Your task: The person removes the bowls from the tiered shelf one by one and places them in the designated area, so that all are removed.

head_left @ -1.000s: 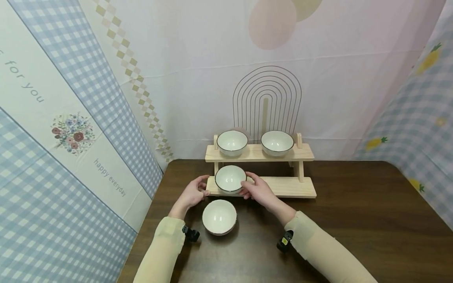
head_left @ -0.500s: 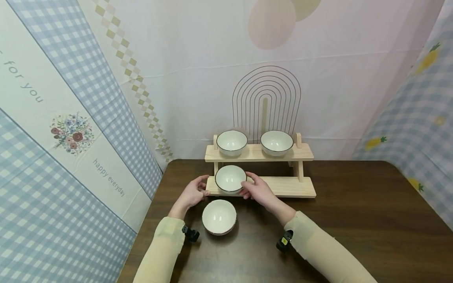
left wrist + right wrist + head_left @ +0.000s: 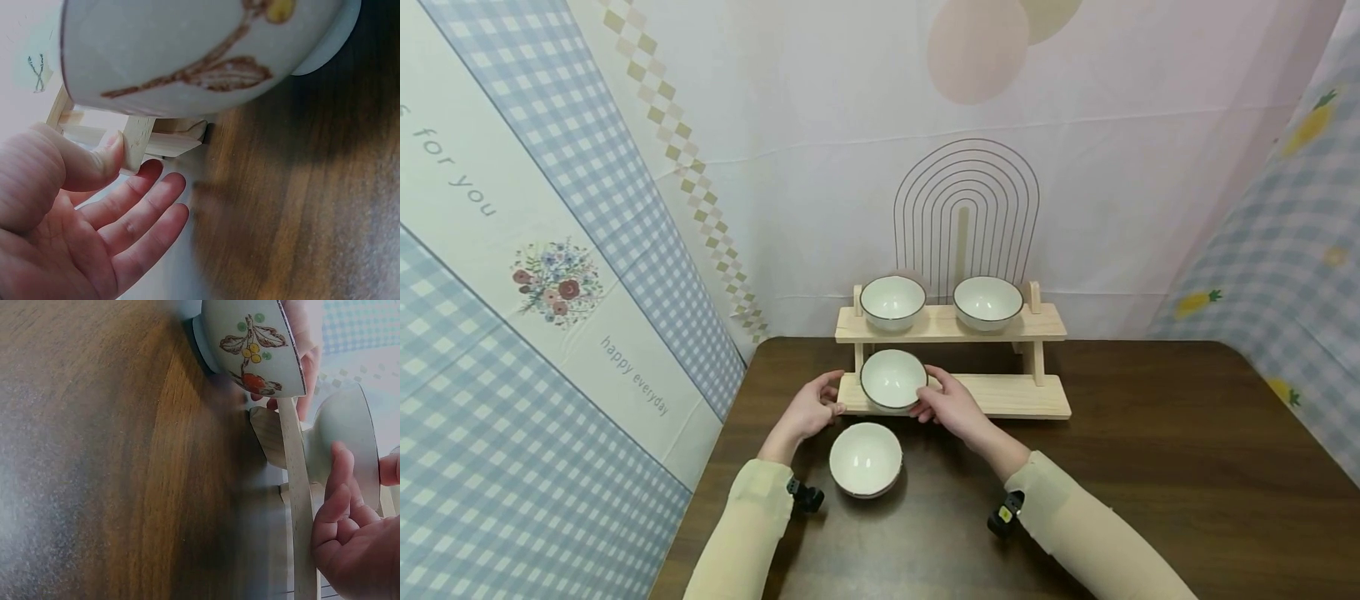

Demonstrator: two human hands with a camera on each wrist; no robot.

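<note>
On the left part of the lower board of a two-tier wooden rack (image 3: 1000, 396) sits a white bowl with a dark rim (image 3: 893, 379). My right hand (image 3: 951, 407) holds that bowl at its right side; in the right wrist view, the fingertips (image 3: 340, 462) lie against its wall and rim. My left hand (image 3: 807, 410) grips the left end of the lower board, thumb (image 3: 111, 150) against its corner, the other fingers spread below in the left wrist view. Nearer to me, between my forearms, another white bowl (image 3: 866, 461) stands on the table, with painted fruit and leaves outside.
Two similar bowls, one on the left (image 3: 892, 302) and one on the right (image 3: 987, 303), stand on the upper board. The dark wooden table (image 3: 1150, 467) extends to the right of the rack. A printed cloth (image 3: 820, 167) hangs behind it.
The bowl on the lower board has slid slightly to the right, with my right hand still on it. My left hand stays at the board's end.
</note>
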